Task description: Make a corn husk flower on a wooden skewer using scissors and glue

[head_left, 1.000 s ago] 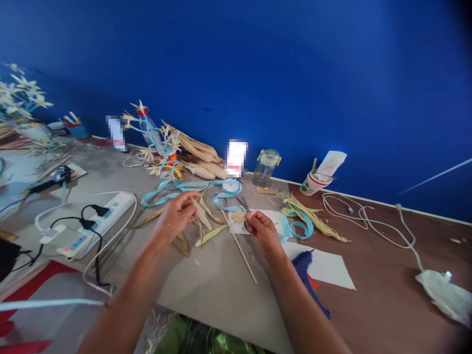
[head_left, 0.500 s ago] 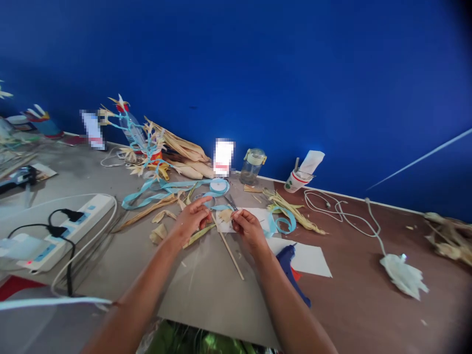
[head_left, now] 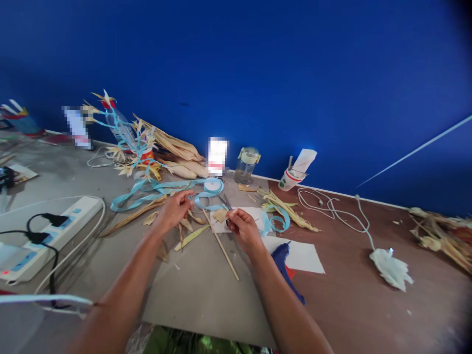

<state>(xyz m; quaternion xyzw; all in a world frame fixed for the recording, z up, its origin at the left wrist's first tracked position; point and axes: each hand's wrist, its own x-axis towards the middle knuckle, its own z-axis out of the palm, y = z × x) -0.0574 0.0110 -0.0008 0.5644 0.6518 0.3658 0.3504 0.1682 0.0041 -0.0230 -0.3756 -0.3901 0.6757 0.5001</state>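
My left hand (head_left: 173, 210) hovers over dried corn husk pieces (head_left: 188, 223) on the grey board (head_left: 206, 290), fingers curled and pinched on a husk strip. My right hand (head_left: 243, 228) is closed on a small tan husk piece (head_left: 221, 215) beside a white paper sheet (head_left: 254, 216). A thin wooden stick (head_left: 220, 244) lies between the hands. Scissors (head_left: 224, 201) and a roll of light blue ribbon (head_left: 213, 185) lie just beyond them.
A blue glue gun (head_left: 282, 260) lies under my right forearm on white paper (head_left: 302, 255). A power strip (head_left: 40, 236) with plugs sits at left. A jar (head_left: 246, 164), a paper cup (head_left: 289, 179), white cable (head_left: 332, 209), husk bundles (head_left: 177, 147) and husk flowers (head_left: 125, 142) line the blue wall.
The view has swung right, so things shifted left. My left hand moved in toward the husk pieces near my right hand, then drew slightly back with a strip. My right hand kept its husk piece.
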